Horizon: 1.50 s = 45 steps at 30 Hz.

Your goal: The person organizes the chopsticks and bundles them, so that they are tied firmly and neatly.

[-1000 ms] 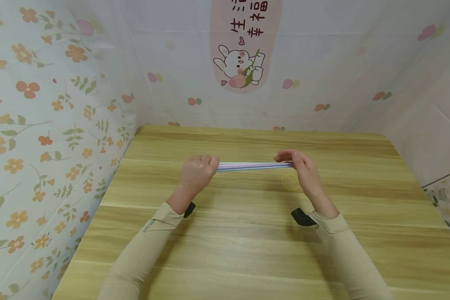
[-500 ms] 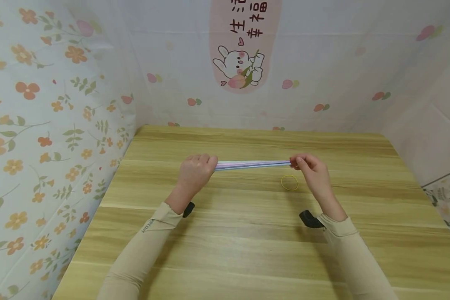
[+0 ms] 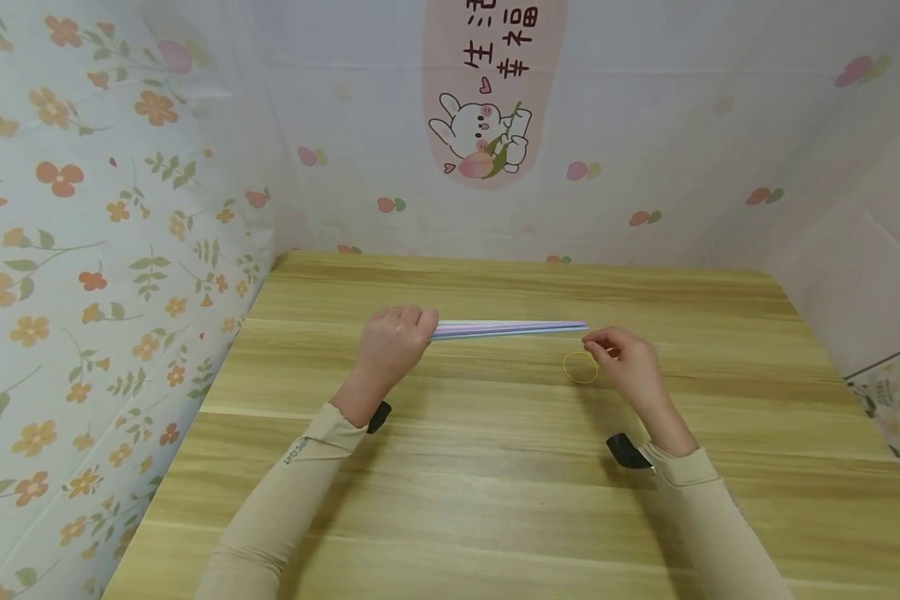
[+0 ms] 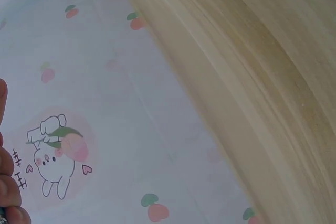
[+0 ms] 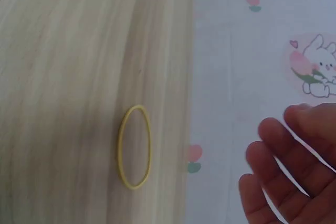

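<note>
My left hand (image 3: 393,343) grips one end of a bundle of slim pastel sticks (image 3: 506,329), in white, pink, purple and blue, which look like chopsticks. The bundle points right above the table, its far tips free. Just past those tips is my right hand (image 3: 632,371), thumb and fingertips close together in the head view. Nothing shows between its loosely bent fingers (image 5: 273,169) in the right wrist view. A thin yellow rubber band (image 5: 119,150) lies flat on the table, left of that hand. Only some left fingers (image 4: 8,187) show at the left wrist view's edge.
The wood-grain table (image 3: 480,500) spreads under both arms. A white printed cloth (image 3: 345,125) hangs along its back edge, and a flowered cloth (image 3: 105,275) borders the left side. Dark devices (image 3: 628,452) sit at both wrists.
My right hand was at the sticks' right ends, pinched them half a second ago, and has now come off them, slightly down and right. The left hand and rubber band have stayed put.
</note>
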Each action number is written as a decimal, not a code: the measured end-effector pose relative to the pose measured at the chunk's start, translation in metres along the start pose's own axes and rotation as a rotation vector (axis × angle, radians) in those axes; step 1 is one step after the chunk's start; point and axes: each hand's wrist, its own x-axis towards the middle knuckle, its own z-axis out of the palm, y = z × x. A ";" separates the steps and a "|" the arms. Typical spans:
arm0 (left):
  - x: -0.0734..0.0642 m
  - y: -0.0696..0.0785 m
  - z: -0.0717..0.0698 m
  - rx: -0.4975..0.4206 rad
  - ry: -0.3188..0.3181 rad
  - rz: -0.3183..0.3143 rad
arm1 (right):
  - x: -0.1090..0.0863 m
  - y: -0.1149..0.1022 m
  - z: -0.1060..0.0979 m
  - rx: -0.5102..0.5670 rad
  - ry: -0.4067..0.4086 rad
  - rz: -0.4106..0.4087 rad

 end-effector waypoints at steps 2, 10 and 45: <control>0.001 0.000 -0.001 -0.001 0.005 -0.002 | -0.001 0.002 0.001 -0.040 -0.024 -0.014; 0.005 0.001 -0.002 0.008 0.060 0.005 | -0.005 0.010 0.005 -0.198 -0.196 -0.026; 0.007 -0.002 -0.003 0.000 0.050 0.004 | 0.001 0.018 0.021 -0.320 -0.378 -0.079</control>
